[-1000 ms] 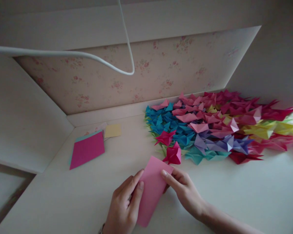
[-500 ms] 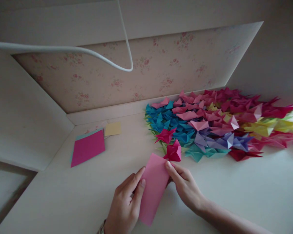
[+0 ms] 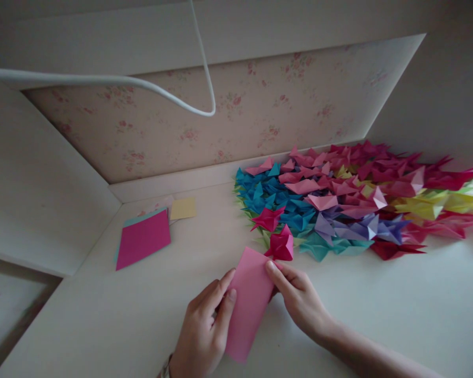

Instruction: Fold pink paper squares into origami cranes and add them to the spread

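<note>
A pink sheet of origami paper (image 3: 247, 307), a long rectangle that looks folded in half, is held tilted between both hands at the front of the table. My left hand (image 3: 207, 320) grips its left long edge, thumb on the near face and index finger behind. Near the top right corner, my right hand (image 3: 299, 296) pinches the paper with the thumb on top; its other fingers are partly hidden behind. Just beyond the top edge of the paper sits a crimson folded paper piece (image 3: 280, 244).
A large pile of folded paper pieces (image 3: 339, 194) in many colours covers the back right of the white table (image 3: 114, 320). At left lie a magenta paper stack (image 3: 144, 239) and a small yellow paper (image 3: 183, 208). A white cable (image 3: 142, 83) hangs above.
Almost nothing differs. Both hands keep their hold on the pink paper, and the right thumb has shifted very slightly left.
</note>
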`<state>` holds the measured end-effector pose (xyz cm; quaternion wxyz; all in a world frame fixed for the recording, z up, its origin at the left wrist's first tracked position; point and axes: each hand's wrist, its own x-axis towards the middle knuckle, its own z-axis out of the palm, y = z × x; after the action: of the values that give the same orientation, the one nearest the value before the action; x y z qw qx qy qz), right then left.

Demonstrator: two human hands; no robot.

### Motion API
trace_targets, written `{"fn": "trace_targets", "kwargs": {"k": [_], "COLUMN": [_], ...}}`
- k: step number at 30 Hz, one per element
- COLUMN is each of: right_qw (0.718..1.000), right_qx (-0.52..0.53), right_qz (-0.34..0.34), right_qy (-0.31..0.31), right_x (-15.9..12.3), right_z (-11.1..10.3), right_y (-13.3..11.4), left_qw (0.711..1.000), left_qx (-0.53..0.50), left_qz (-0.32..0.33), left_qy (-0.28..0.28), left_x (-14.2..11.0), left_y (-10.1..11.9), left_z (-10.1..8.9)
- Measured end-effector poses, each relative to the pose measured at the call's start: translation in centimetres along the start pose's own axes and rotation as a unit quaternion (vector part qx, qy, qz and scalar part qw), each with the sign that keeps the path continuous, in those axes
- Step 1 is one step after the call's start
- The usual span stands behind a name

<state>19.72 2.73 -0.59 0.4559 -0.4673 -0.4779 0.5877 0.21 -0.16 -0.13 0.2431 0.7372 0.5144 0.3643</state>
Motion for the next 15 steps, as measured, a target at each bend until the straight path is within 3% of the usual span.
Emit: {"fn": "trace_targets", "kwargs": {"k": [8,15], "right_qw": [0.997,0.998], "right_qx": [0.026,0.029], "right_qz": [0.021,0.031], "right_qy": [-0.067,-0.040], "right_x": [-0.36,-0.22], "right_z": [-0.19,-0.03], "right_y": [-0.28,-0.02], "left_qw": [1.000,1.000], "left_qx": [0.004,0.011], "left_qz": [0.013,0.019], "left_qy": [0.025,0.015], "left_x": [0.10,-0.02], "left_y": [-0.06,-0.17], "left_z": [0.11,0.02]}}
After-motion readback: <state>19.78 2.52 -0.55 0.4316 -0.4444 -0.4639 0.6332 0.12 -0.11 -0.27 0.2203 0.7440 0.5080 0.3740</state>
